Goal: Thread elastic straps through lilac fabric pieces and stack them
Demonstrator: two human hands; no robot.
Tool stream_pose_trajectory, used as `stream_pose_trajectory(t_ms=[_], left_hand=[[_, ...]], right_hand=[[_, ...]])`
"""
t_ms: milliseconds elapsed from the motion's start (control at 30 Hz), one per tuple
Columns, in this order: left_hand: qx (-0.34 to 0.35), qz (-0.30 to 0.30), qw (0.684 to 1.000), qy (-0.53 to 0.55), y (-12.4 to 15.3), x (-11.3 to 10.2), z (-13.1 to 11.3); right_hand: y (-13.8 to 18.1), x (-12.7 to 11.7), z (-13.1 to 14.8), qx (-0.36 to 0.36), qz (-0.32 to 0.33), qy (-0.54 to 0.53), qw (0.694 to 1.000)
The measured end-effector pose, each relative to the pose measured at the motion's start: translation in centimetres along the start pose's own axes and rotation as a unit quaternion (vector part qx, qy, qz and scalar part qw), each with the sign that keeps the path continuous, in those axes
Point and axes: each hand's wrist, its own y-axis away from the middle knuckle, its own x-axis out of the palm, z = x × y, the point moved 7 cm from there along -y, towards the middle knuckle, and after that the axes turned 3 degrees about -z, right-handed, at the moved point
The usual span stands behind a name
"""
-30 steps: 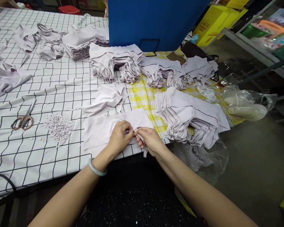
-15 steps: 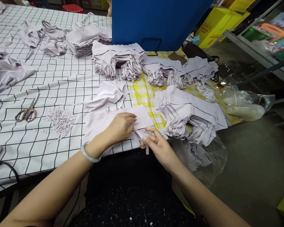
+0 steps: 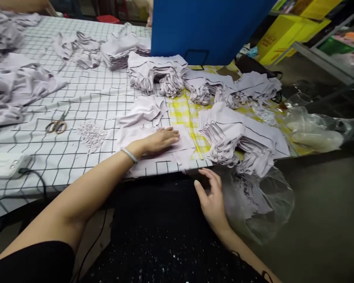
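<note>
My left hand (image 3: 159,140) lies flat, fingers stretched out, on a pale lilac fabric piece (image 3: 183,143) spread at the table's front edge. A pale bangle sits on that wrist. My right hand (image 3: 211,196) hangs open below the table edge, fingers apart, holding nothing, beside a clear plastic bag (image 3: 259,200) with lilac fabric inside. A tall stack of folded lilac pieces (image 3: 238,135) sits just right of the flat piece.
Scissors (image 3: 56,125) and a heap of fabric snippets (image 3: 91,133) lie left of my hand on the checked tablecloth (image 3: 61,157). More lilac stacks (image 3: 156,72) line the back, before a blue board (image 3: 206,27). A white device (image 3: 6,165) with cable sits at left.
Both hands let go of the strap they were pinching. The left hand moved flat onto the fabric; the right hand dropped below the table edge toward the plastic bag. The view shifted left.
</note>
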Motion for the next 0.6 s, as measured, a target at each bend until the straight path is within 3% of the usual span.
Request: stream_pose_trajectory(t_ms=[33,67,133,167,233,367,467,600], left_hand=[[-0.016,-0.052,0.997,0.047,1.2,-1.8,0.3],[-0.035,-0.122,0.989,0.082,2.9,-3.8,0.6],[-0.071,-0.258,0.959,0.097,7.6,-6.9,1.1],[-0.082,-0.296,0.948,0.084,10.2,-7.6,1.0],[-0.08,-0.309,0.946,0.051,14.5,-7.2,0.2],[-0.021,-0.248,0.968,0.001,19.1,-3.4,-1.6],[0.013,-0.238,0.971,-0.013,20.0,-1.6,-1.8],[0.024,-0.237,0.971,-0.02,20.2,-1.6,-1.7]], right_hand=[[0.0,0.2,0.8,-0.041,0.015,0.033,0.998],[0.2,1.3,1.3,-0.063,0.074,0.043,0.994],[1.0,5.5,1.4,-0.047,0.263,0.0,0.964],[1.7,8.1,1.3,-0.019,0.348,-0.031,0.937],[2.7,13.0,1.0,0.045,0.438,-0.07,0.895],[3.8,20.2,1.6,0.11,0.493,-0.135,0.852],[4.6,20.1,3.6,0.062,0.532,-0.163,0.829],[5.7,15.7,5.5,0.032,0.56,-0.116,0.82]])
